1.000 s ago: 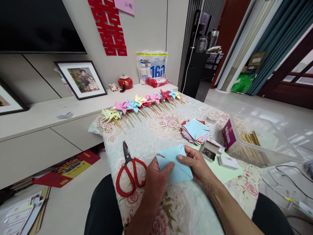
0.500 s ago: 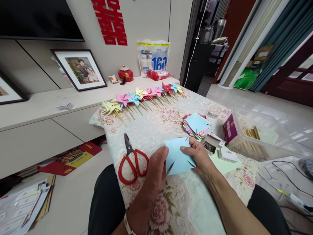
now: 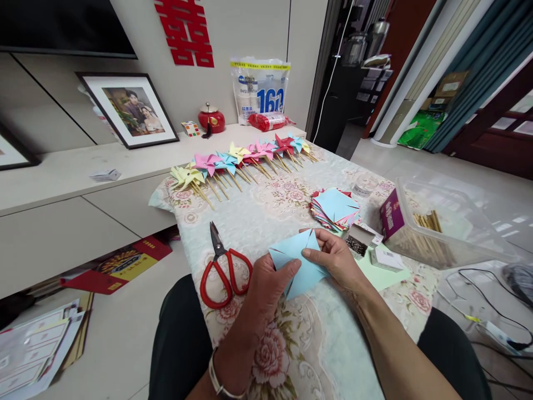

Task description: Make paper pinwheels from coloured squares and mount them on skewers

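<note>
A square of light blue paper with slits cut in from its corners is held between both hands above the table. My left hand grips its left side, thumb lying on top. My right hand pinches the upper right part, thumb on the face and fingers behind. Left of my left hand lie red-handled scissors, blades pointing away. Beyond my right hand sits a stack of slit coloured paper squares, a blue one on top. A small open box of metal pins stands just right of that hand.
Paper pinwheels on sticks line the table's far edge. To the right are a small white box on green paper and a clear plastic bin holding sticks. A framed photo stands on the cabinet behind.
The blue square has been turned in my hands, so its corners point differently. My left thumb has moved from its left edge onto its face. The view has shifted slightly.
</note>
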`<state>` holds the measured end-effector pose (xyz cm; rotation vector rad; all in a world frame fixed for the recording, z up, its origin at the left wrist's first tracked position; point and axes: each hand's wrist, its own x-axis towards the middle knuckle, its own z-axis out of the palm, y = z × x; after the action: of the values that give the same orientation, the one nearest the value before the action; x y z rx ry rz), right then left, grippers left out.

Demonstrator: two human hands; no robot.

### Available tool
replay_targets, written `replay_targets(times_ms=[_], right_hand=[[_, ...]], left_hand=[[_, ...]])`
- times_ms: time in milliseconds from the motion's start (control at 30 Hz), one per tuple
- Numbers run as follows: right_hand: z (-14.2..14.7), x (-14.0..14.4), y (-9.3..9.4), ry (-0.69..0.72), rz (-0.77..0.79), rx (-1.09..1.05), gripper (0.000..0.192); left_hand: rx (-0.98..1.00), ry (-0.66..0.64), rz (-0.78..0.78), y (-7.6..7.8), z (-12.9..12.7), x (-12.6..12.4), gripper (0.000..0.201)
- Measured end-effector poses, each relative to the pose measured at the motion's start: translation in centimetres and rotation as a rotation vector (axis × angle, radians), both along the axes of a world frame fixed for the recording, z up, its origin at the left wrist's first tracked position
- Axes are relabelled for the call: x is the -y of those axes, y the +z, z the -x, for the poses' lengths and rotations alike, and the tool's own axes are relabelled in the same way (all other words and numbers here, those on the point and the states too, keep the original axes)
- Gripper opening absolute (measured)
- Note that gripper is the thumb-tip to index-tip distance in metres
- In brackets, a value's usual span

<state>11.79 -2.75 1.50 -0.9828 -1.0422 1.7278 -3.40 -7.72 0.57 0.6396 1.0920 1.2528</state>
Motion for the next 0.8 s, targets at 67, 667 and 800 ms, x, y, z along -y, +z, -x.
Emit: replay_targets(times_ms=[67,667,800], right_hand=[[0.0,0.0,-0.2,0.003,-0.026,0.007,0.051],[1.5,2.4,0.4,-0.181,-1.019,0.487,0.016],[2.1,2.5,0.3,-0.115,-1.050,0.531,0.017]], left_hand=[[0.029,-0.041,-0.004,-0.1,0.0,-0.1,0.036],[-0.009,0.218,-0.082,-1.5,-0.1,-1.4,0.022],[0.062,0.259,-0.081,-1.2,-0.2,-1.5,0.020]])
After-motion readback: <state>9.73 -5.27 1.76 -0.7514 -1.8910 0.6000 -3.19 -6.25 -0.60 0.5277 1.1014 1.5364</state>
